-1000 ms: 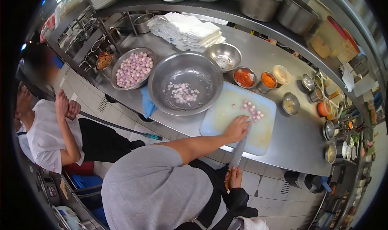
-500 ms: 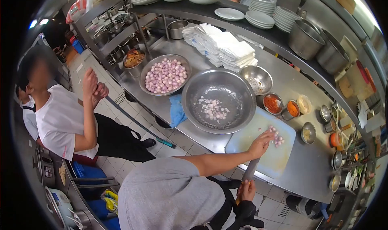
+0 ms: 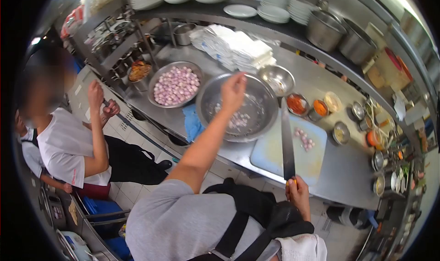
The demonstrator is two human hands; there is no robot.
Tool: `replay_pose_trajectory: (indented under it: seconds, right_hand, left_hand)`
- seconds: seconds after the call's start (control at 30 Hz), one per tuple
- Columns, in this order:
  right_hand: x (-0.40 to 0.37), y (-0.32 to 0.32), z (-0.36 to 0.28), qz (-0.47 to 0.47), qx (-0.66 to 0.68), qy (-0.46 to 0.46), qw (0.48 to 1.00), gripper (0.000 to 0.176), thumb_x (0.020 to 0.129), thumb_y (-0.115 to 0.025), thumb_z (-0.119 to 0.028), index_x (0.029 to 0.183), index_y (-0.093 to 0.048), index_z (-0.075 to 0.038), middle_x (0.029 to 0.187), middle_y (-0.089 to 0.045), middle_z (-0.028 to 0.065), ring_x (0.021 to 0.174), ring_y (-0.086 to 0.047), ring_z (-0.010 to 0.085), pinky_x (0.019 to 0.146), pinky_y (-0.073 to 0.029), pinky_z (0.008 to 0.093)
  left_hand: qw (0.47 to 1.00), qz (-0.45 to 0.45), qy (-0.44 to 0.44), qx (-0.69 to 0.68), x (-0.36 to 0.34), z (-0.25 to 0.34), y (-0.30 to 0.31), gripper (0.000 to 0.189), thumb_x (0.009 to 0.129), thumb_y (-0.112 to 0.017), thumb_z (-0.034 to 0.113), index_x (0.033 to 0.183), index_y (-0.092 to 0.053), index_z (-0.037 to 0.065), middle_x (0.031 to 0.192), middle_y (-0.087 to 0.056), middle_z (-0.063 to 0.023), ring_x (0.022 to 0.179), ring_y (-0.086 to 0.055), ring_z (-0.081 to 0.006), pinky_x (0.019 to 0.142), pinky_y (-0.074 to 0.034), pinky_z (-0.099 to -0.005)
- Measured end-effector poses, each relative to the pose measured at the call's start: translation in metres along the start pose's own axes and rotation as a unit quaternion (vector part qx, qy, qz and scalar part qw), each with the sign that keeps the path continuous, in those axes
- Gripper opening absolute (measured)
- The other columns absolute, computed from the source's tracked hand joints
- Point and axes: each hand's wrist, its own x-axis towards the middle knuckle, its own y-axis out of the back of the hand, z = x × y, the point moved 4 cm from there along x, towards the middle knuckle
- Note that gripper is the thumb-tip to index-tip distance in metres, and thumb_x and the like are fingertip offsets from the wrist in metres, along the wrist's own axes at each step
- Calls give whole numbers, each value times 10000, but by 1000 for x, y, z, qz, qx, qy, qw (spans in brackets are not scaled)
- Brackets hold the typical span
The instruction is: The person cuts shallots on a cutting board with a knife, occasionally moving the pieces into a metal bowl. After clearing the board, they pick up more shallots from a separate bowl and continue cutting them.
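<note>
My left hand (image 3: pixel 233 92) hangs over the wide steel bowl (image 3: pixel 201 103), its fingers curled together; whatever they may hold is hidden. Small pale shallot pieces (image 3: pixel 239 121) lie in the bottom of that bowl. In my right hand (image 3: pixel 298 194) is a large kitchen knife (image 3: pixel 287 146), gripped by its yellow handle. Its long blade points away from me across the cutting board (image 3: pixel 270 158). Several peeled shallots (image 3: pixel 304 139) sit on the board, to the right of the blade. Left of the wide bowl, another steel bowl (image 3: pixel 151 96) is full of whole peeled shallots (image 3: pixel 176 86).
A blue cloth (image 3: pixel 193 123) lies at the counter edge. Behind the bowls are folded white cloths (image 3: pixel 233 45) and a smaller steel bowl (image 3: pixel 276 79). Small containers of red (image 3: pixel 297 104) and orange (image 3: pixel 319 107) food stand beyond the board. A person in white (image 3: pixel 75 142) stands at left.
My left hand has moved left from the shallots on the board to above the wide bowl. The knife has come up, its blade now across the board. My view has shifted slightly.
</note>
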Motion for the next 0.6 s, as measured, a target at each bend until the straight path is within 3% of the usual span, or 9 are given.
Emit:
replay_pose_trajectory:
  seconds: [0.03, 0.1, 0.17, 0.2, 0.27, 0.37, 0.4, 0.5, 0.6]
  right_hand:
    - [-6, 8, 11, 13, 0, -13, 1000, 194, 1122, -594, -207, 1057, -615, -25, 697, -567, 11, 525, -508, 86, 479, -405, 268]
    - [-12, 23, 16, 89, 66, 10, 994, 188, 1124, -583, -207, 1040, -597, -39, 701, -568, 20, 519, -509, 93, 477, -409, 271]
    - [-22, 41, 29, 101, 91, 0, 991, 182, 1127, -566, -210, 1060, -599, -44, 709, -571, 28, 521, -514, 96, 475, -412, 271]
    - [-24, 51, 39, 102, 94, -21, 990, 189, 1130, -560, -217, 1061, -602, -45, 713, -573, 26, 520, -512, 95, 474, -410, 268]
    - [-27, 74, 50, 94, 70, -54, 992, 199, 1135, -549, -223, 1072, -613, -45, 723, -576, 16, 529, -509, 87, 474, -397, 259]
    - [-37, 97, 66, 125, 86, -92, 984, 196, 1120, -601, -259, 1052, -618, -76, 734, -554, -15, 594, -516, 74, 516, -395, 240]
    - [-38, 108, 76, 122, 80, -104, 984, 198, 1117, -613, -260, 1069, -645, -70, 741, -549, -30, 625, -515, 64, 542, -395, 237]
    - [-39, 139, 93, 118, 54, -118, 985, 189, 1119, -585, -221, 1094, -650, -44, 703, -551, -14, 539, -481, 76, 480, -376, 262]
    - [-45, 168, 101, 98, 14, -131, 986, 195, 1110, -605, -228, 1079, -661, -44, 700, -557, -15, 561, -491, 74, 506, -384, 269]
  left_hand:
    - [998, 8, -49, 25, 4, -4, 6, 257, 1052, -694, 230, 1223, -771, 55, 994, -798, -136, 880, -746, -303, 819, -574, -381]
    - [991, -64, -32, 112, 9, -18, 14, 293, 1024, -715, 238, 1252, -765, 62, 1014, -795, -164, 894, -743, -360, 858, -581, -427]
    - [909, -228, -12, 349, 3, -91, 16, 298, 977, -743, 219, 1236, -769, 74, 1076, -788, -166, 974, -733, -392, 921, -570, -465]
    - [908, -234, -10, 347, -5, -95, 19, 298, 977, -743, 219, 1236, -769, 74, 1076, -788, -166, 974, -733, -392, 921, -570, -465]
    - [924, -120, -160, 326, -9, -78, 14, 267, 926, -762, 141, 1184, -774, 76, 1120, -776, -160, 1071, -718, -382, 975, -549, -482]
    - [956, -52, -132, 258, -25, -5, -18, 212, 914, -761, 80, 1126, -771, 64, 1135, -767, -156, 1141, -700, -365, 1003, -540, -467]
    - [961, -47, -155, 225, -35, 8, -34, 195, 916, -758, 50, 1110, -765, 45, 1098, -764, -163, 1087, -717, -366, 971, -558, -453]
    - [983, -134, -65, 111, -90, 20, -106, 178, 929, -739, 53, 1103, -770, 29, 1091, -762, -175, 973, -737, -362, 888, -585, -433]
    - [937, -324, 9, 128, -166, 7, -165, 197, 921, -736, 67, 1107, -780, 18, 1034, -760, -184, 922, -748, -355, 864, -596, -426]
